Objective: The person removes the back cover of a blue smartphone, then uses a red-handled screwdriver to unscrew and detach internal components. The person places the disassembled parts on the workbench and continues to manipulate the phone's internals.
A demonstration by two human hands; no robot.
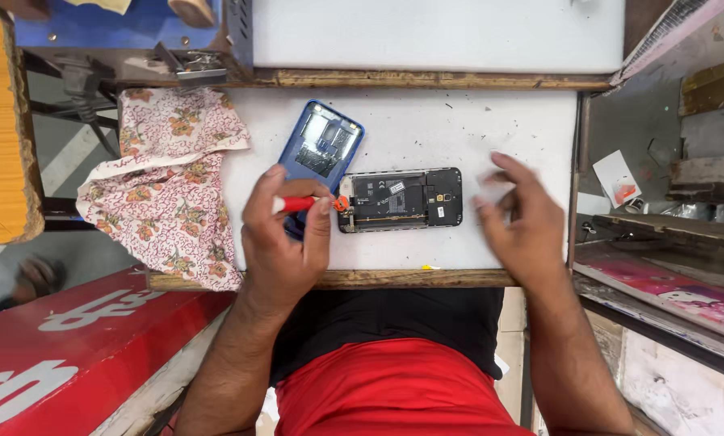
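Note:
An opened black phone (402, 199) lies flat on the white worktable (426, 121), its inner parts showing. My left hand (285, 238) grips a red-handled screwdriver (307, 203) whose orange tip end touches the phone's left edge. A blue back cover (321, 147) lies inside-up just behind that hand. My right hand (519, 218) hovers to the right of the phone, fingers spread and blurred, holding nothing that I can see.
A flowered cloth (168, 178) hangs over the table's left edge. A red board (79, 339) lies lower left. Shelves with cards and clutter (669, 210) stand on the right. A wooden lip (362, 278) runs along the table's near edge.

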